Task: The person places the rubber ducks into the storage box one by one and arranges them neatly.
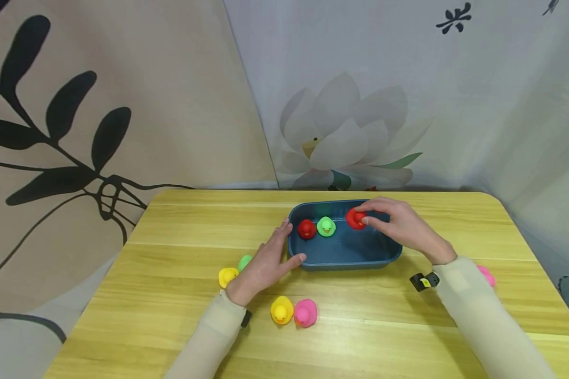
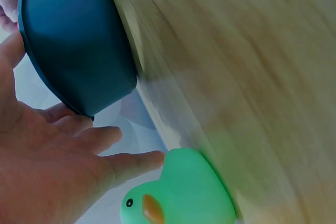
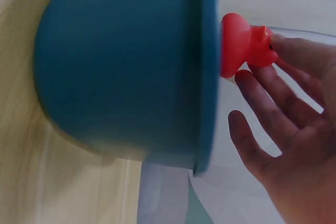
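My right hand (image 1: 405,226) pinches a red rubber duck (image 1: 355,219) between thumb and fingers over the right part of a dark blue basin (image 1: 351,263). In the right wrist view that red duck (image 3: 236,45) shows at the basin's rim, its head between my fingertips. With fingers spread, my left hand (image 1: 265,263) touches the basin's left end. Inside the basin sit another red duck (image 1: 306,229) and a light green duck (image 1: 326,227), side by side at the left. Close to my left fingers in the left wrist view is a green duck (image 2: 184,187) on the table.
Left of my left hand, a yellow duck (image 1: 227,277) stands beside the partly hidden green one. Nearer the front are a yellow duck (image 1: 282,310) and a pink duck (image 1: 305,313). A pink thing (image 1: 487,275) peeks from behind my right sleeve. Printed cloth hangs behind the wooden table (image 1: 189,221).
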The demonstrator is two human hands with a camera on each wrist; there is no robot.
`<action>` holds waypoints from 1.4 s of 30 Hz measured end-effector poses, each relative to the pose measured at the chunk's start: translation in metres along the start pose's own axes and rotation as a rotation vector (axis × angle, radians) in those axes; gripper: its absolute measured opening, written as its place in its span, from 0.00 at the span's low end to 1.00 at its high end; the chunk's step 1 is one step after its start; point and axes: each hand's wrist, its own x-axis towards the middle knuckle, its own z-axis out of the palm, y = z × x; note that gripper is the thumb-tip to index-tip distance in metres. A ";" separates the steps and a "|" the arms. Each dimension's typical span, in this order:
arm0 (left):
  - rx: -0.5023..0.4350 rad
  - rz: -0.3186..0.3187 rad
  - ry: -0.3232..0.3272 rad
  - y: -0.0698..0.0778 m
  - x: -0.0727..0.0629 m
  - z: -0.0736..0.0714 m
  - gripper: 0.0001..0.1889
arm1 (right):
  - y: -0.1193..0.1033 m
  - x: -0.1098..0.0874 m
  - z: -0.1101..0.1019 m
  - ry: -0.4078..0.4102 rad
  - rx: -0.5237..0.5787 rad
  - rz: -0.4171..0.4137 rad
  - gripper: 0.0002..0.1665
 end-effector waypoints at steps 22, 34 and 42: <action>0.074 0.041 0.059 0.000 0.001 -0.003 0.47 | 0.009 0.030 0.024 -0.134 -0.028 0.033 0.15; 0.125 0.094 0.078 0.000 0.000 -0.005 0.43 | 0.017 0.037 0.033 -0.153 -0.091 0.012 0.14; 0.143 0.095 0.077 -0.001 -0.001 -0.006 0.43 | 0.018 0.040 0.036 -0.161 -0.112 0.029 0.14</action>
